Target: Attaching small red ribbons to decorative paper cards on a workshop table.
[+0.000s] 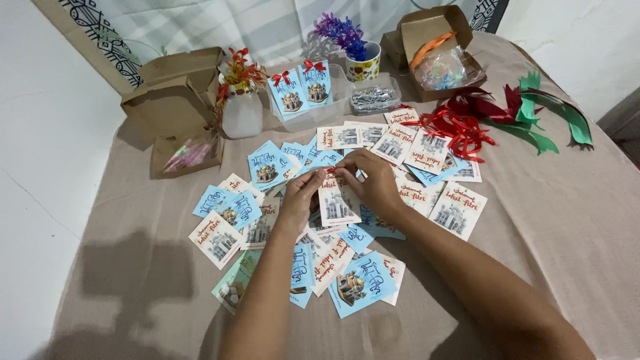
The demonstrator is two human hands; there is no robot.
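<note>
Our fingers [319, 179] are pinched together on the top edge of a white card [337, 200], the left hand [300, 197] and the right hand [373, 187] meeting over a small red ribbon bow [330, 171] held between the fingertips. The card sits near the middle of the table [567, 220], just above the heap of scattered cards [333, 260] (blue ones and white ones mixed, several overlapping).

Going from the left edge: two open brown cardboard boxes [175, 93] stand near the far left corner, a smaller one [187, 155] in front of them with pinkish things inside. Just to their right is a clear plastic bottle [241, 110] topped with red ribbon. Next we see a clear tray [313, 107] propping up two blue cards with red bows, then a mug [363, 67] holding purple flowers, with a small clear box of silvery bits [375, 99] in front of it. Towards the far right corner sits another open brown box [437, 50] with a clear bag inside. Red ribbon pieces [460, 123] lie beside it, and green ribbon strips [550, 117] lie nearest the right edge.
</note>
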